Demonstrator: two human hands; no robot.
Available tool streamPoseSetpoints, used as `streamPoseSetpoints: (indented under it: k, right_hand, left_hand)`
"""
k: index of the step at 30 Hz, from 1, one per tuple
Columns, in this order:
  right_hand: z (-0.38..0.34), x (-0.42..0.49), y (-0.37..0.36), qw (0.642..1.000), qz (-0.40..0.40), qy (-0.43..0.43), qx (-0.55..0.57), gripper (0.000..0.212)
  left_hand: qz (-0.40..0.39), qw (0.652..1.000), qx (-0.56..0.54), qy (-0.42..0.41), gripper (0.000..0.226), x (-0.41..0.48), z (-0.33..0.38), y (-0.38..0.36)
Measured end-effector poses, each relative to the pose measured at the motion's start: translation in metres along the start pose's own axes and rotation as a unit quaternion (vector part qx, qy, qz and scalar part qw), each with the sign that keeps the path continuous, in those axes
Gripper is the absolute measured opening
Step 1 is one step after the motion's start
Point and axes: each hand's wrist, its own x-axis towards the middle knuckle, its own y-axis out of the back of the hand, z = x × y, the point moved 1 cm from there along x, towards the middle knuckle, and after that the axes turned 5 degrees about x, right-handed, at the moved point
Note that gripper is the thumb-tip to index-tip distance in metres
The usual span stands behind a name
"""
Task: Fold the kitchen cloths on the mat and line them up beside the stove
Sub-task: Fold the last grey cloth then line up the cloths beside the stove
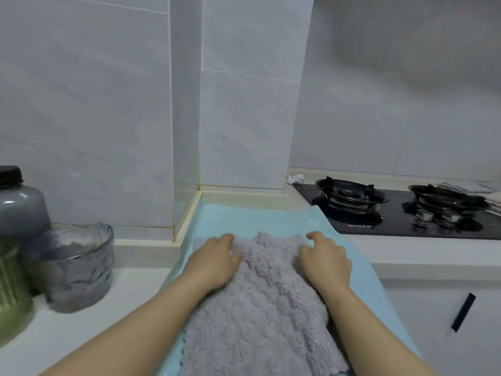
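Note:
A fluffy grey kitchen cloth (260, 308) lies spread on the light blue mat (252, 218) in front of me. My left hand (217, 257) lies on the cloth's far left part, fingers reaching its far edge. My right hand (325, 259) rests on the far right part with its fingers bent down onto the cloth. The far edge of the cloth bunches up between the two hands. The black gas stove (401, 210) sits to the right of the mat. Folded cloths (469, 188) lie at the stove's far right side.
A glass bowl (78, 267) and a grey jar with a black lid (19, 204) stand on the counter to the left, with a green container (10, 289) in front. A tiled wall column rises behind the mat. A cabinet door with a black handle (463, 312) is lower right.

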Motion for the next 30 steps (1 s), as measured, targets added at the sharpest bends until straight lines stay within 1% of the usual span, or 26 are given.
streamPoseSetpoints:
  k: [2,4,6,8,10,11,13,14,15,17,19,21,23,25,26,28,30]
  right_hand:
    - [0.007,0.001,-0.003,0.995,-0.048,-0.04,-0.072,0.043]
    - [0.009,0.003,-0.004,0.99,-0.067,-0.054,-0.109,0.038]
    - [0.01,0.006,-0.005,0.99,-0.079,-0.054,-0.104,0.029]
    - [0.012,0.009,-0.006,0.995,-0.083,-0.035,-0.037,0.025]
    - [0.013,0.012,-0.005,0.998,-0.049,0.005,0.048,0.023]
    - [0.014,0.014,-0.002,0.997,-0.01,0.021,0.069,0.022]
    - [0.019,0.016,0.004,0.996,0.054,0.017,0.062,0.02]
    - [0.022,0.017,0.006,0.997,0.053,0.008,0.046,0.022]
    - [0.027,0.017,0.005,0.999,0.03,-0.001,0.026,0.027]
    - [0.032,0.015,0.001,0.999,-0.029,-0.022,0.015,0.041]
    - [0.031,0.009,0.003,0.995,-0.031,-0.042,0.083,0.049]
    - [0.028,-0.001,0.01,0.987,-0.004,-0.049,0.153,0.048]
    - [0.03,-0.016,0.02,0.988,0.005,-0.048,0.15,0.035]
    - [0.035,-0.035,0.031,0.988,0.006,-0.023,0.151,0.011]
    - [0.038,-0.046,0.036,0.988,-0.006,-0.001,0.152,0.01]
    - [0.045,-0.068,0.044,0.987,-0.053,0.039,0.149,0.019]
    - [0.052,-0.089,0.052,0.984,-0.089,0.069,0.136,0.023]
  left_hand:
    - [-0.013,0.997,0.071,-0.022,0.051,-0.007,-0.003,-0.008]
    - [-0.012,0.994,0.102,-0.03,0.052,-0.009,-0.005,-0.008]
    - [-0.004,0.993,0.112,-0.035,0.05,-0.009,-0.007,-0.006]
    - [-0.002,0.993,0.115,-0.034,0.047,-0.008,-0.009,-0.006]
    - [-0.005,0.993,0.115,-0.034,0.045,-0.007,-0.011,-0.007]
    - [-0.007,0.993,0.115,-0.035,0.044,-0.007,-0.012,-0.008]
    - [-0.006,0.992,0.118,-0.035,0.044,-0.005,-0.014,-0.009]
    - [-0.006,0.992,0.121,-0.034,0.044,-0.005,-0.014,-0.009]
    - [-0.005,0.992,0.122,-0.032,0.044,-0.005,-0.015,-0.01]
    - [0.006,0.994,0.108,-0.03,0.044,-0.009,-0.014,-0.01]
    - [0.049,0.995,0.078,-0.039,0.042,-0.016,-0.014,-0.008]
    - [0.113,0.991,0.041,-0.063,0.039,-0.027,-0.012,-0.001]
    - [0.147,0.986,-0.002,-0.075,0.033,-0.045,-0.011,0.006]
    - [0.149,0.984,-0.05,-0.08,0.023,-0.068,-0.009,0.011]
    - [0.14,0.984,-0.072,-0.087,0.017,-0.08,-0.009,0.013]
    - [0.105,0.983,-0.097,-0.113,0.011,-0.104,-0.01,0.016]
    - [0.071,0.982,-0.101,-0.142,0.017,-0.122,-0.01,0.018]
